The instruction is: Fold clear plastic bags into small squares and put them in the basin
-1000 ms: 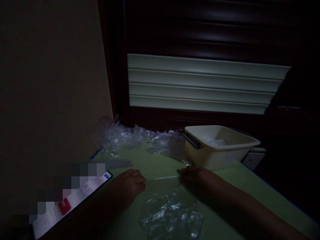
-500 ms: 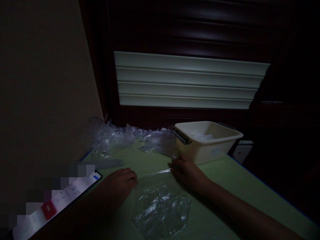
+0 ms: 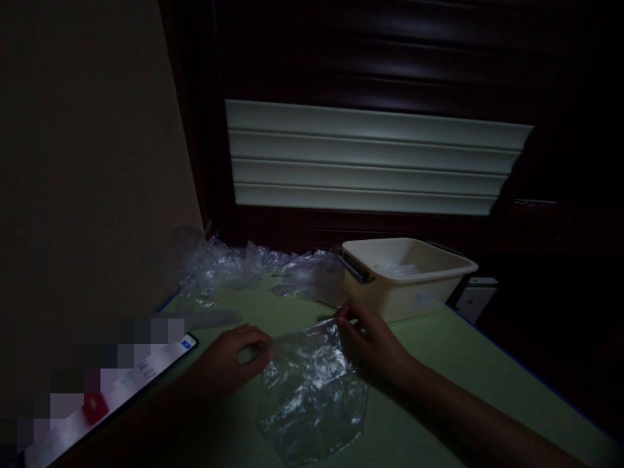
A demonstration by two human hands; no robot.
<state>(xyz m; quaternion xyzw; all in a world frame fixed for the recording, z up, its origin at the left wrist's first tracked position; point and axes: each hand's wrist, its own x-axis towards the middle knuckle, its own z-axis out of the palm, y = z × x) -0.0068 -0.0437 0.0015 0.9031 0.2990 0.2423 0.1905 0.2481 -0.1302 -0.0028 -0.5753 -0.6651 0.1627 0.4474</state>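
Note:
A clear, crinkled plastic bag [image 3: 314, 390] lies on the green tabletop [image 3: 419, 377] in front of me, its far edge lifted a little. My left hand [image 3: 241, 354] pinches the far left corner between thumb and fingers. At the far right corner, my right hand [image 3: 363, 331] grips the same edge with its fingertips. The edge runs taut between both hands, while the near part of the bag rests on the table.
Behind my right hand stands a cream plastic bin [image 3: 390, 292] with dark handles and some clear plastic inside. A heap of crumpled clear plastic [image 3: 219, 263] lines the table's back edge. A lit phone [image 3: 131, 390] lies at the left. A white box [image 3: 476, 299] is beyond the right edge.
Both hands have closed on the far edge of the plastic bag and raised it slightly off the table. Before, that edge lay flatter, with my left fingers resting beside it.

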